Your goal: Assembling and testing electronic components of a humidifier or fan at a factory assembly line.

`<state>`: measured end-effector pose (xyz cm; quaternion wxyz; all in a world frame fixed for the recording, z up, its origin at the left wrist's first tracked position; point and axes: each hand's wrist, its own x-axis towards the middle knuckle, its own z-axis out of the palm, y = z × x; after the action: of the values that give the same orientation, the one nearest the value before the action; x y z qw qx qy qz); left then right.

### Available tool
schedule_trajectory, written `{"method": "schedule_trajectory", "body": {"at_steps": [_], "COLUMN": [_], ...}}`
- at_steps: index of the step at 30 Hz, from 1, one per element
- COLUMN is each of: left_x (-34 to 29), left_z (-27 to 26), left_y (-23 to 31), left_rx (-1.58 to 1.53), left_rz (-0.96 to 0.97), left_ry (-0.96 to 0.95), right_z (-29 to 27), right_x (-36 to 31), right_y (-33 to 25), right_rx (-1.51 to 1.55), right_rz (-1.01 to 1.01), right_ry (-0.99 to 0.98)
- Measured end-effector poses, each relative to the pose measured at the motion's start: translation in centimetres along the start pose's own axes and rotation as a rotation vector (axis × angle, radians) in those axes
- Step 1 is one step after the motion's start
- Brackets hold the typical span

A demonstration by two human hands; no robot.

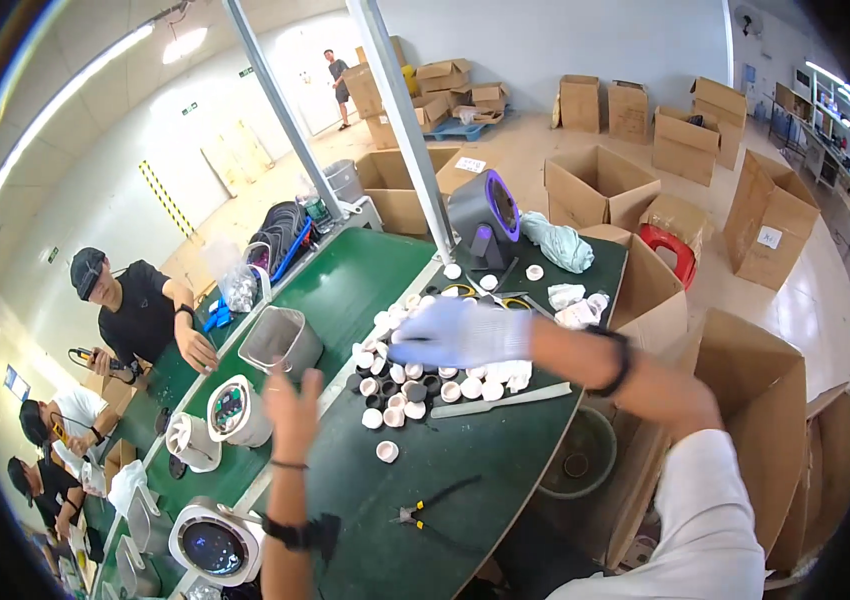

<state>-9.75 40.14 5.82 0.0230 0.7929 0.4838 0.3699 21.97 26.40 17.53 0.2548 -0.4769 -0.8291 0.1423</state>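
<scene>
My right hand, in a pale glove, reaches over a heap of small round white and black caps on the green table. Its fingertips are smeared and partly lost against the heap, so whether they grip a cap cannot be told. My bare left hand is raised beside the table edge with fingers apart and nothing visible in it. Beyond it stands a white round-topped housing with a green circuit board inside, next to a grey open bin-shaped shell.
Yellow-handled pliers and a pale flat strip lie on the table. A purple-lit device stands at the far corner. Cardboard boxes crowd the right side. Co-workers work along the conveyor at left.
</scene>
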Motion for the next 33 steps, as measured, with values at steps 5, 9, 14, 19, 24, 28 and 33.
{"method": "schedule_trajectory", "body": {"at_steps": [5,9,14,19,24,28,33], "left_x": [-15.3,-24.9,-24.9,-23.6,-24.1,-23.9,-23.8], "left_z": [-7.7,-7.9,-3.2,-1.2,-0.9,-0.4,-1.9], "left_y": [17.4,22.6,22.3,23.2,23.8,23.2,21.8], "left_rx": [-0.174,-0.057,0.309,0.483,0.477,0.463,0.469], "left_rz": [0.286,0.329,0.286,0.358,0.465,0.504,0.391], "left_ry": [-0.616,-0.824,-0.811,-0.692,-0.652,-0.664,-0.699], "right_z": [-7.1,-10.0,1.2,25.6,41.5,52.0,55.1], "right_x": [-26.7,-47.5,-64.6,-70.0,-68.1,-72.0,-71.9], "right_y": [-2.1,-2.0,10.6,19.0,14.5,13.5,23.0], "right_rx": [0.052,0.479,0.254,0.174,0.528,0.564,-0.346], "right_rz": [0.204,1.013,1.237,2.009,2.350,2.095,1.660], "right_ry": [0.499,0.353,-0.104,-0.001,0.224,0.884,0.108]}}
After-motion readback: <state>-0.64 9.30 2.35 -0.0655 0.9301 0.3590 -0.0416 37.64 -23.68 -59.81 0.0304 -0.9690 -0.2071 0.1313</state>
